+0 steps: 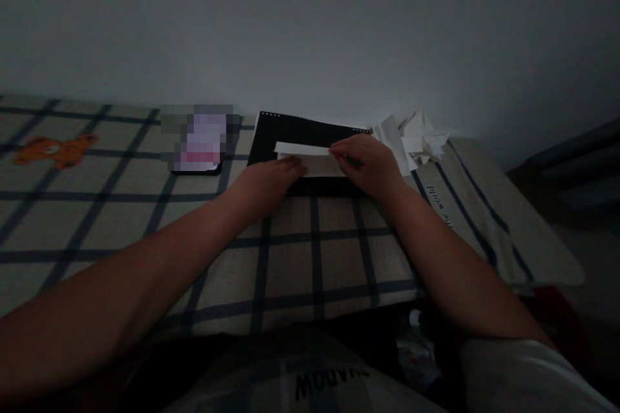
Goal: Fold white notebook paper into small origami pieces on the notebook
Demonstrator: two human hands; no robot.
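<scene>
A folded strip of white paper (317, 164) lies across a flat black notebook-like thing (300, 128), which has white dots along its far edge. My left hand (268, 188) rests on the left end of the paper, its fingers stretched out and lying flat. At the paper's upper right, my right hand (371, 161) pinches the edge between thumb and fingers. Crumpled and folded white paper (421, 139) is heaped just beyond my right hand. Dim light hides the finer folds.
A phone (206, 142) with a blurred lit screen leans or lies left of the black thing. The checked tablecloth (314, 258) bears an orange bear-shaped figure (57, 150) at far left. A pale wall (310, 32) stands behind. Below the table edge is a clear plastic bottle (417, 355).
</scene>
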